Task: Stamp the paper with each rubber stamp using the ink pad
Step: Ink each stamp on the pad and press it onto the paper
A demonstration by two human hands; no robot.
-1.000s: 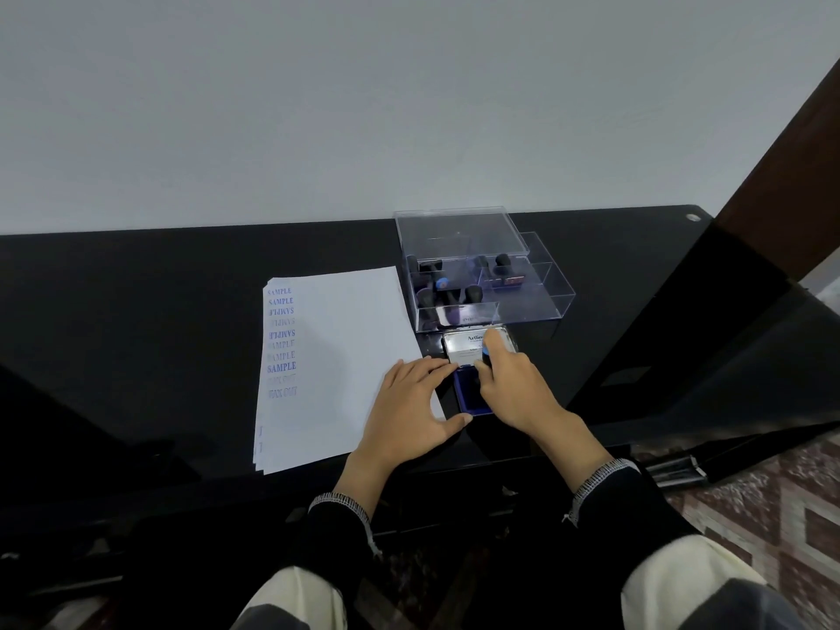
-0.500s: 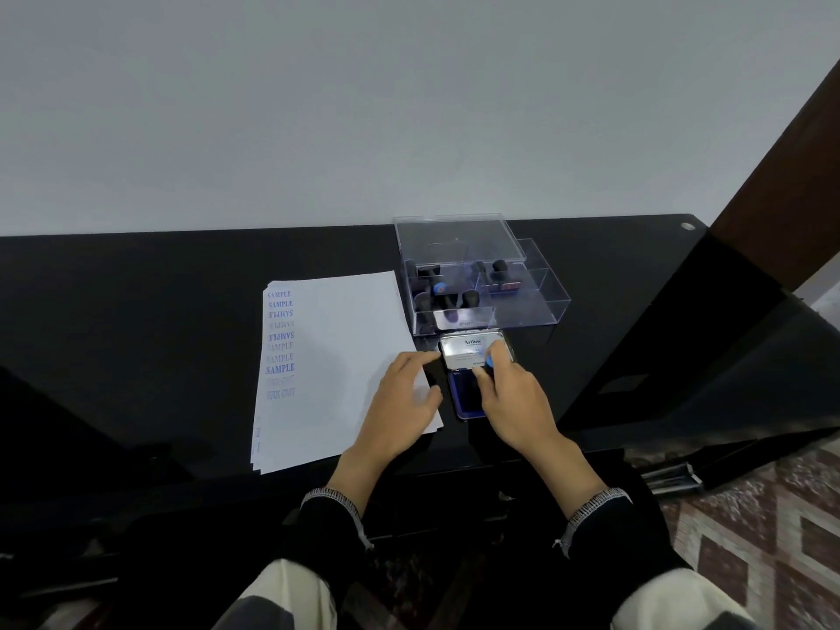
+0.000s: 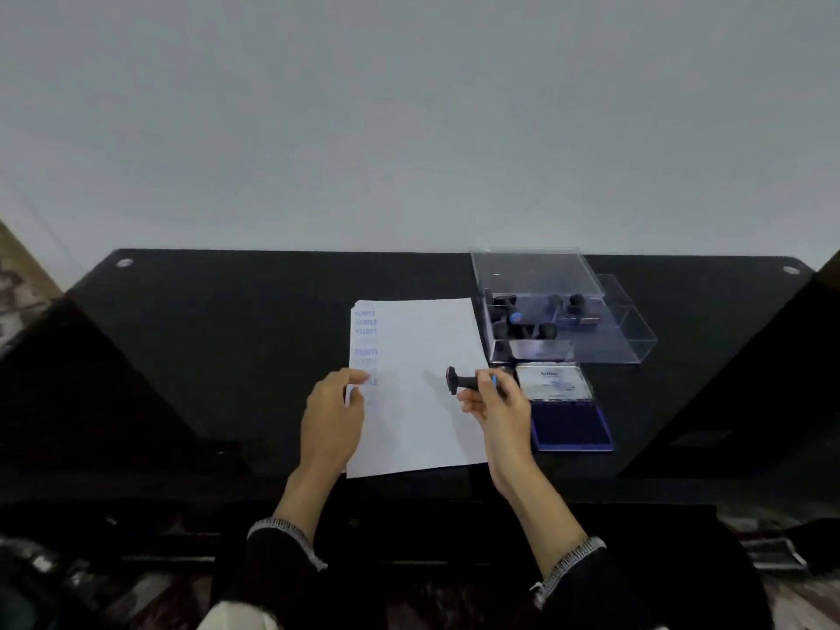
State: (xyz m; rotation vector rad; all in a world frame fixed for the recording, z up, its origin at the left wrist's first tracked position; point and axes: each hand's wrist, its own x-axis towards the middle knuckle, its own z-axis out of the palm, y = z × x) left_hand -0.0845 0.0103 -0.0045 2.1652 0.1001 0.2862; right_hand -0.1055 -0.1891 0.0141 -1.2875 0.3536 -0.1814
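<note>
A white paper stack (image 3: 422,420) lies on the black table, with a column of blue SAMPLE prints (image 3: 366,338) down its left edge. My right hand (image 3: 495,409) pinches the handle of a black rubber stamp (image 3: 461,381), held sideways above the paper with its face pointing left. My left hand (image 3: 334,418) rests on the paper's left edge, fingers relaxed. The open ink pad (image 3: 570,425) sits just right of the paper, its lid (image 3: 554,383) folded back.
A clear plastic box (image 3: 541,306) holding several more black stamps stands behind the ink pad, with its clear tray (image 3: 632,329) pulled out to the right. The glossy black table (image 3: 227,356) runs to a pale wall behind.
My right hand lifted the stamp off the ink pad and carried it left over the paper. My left hand slid from the paper's right edge to its left edge. The view shifted left.
</note>
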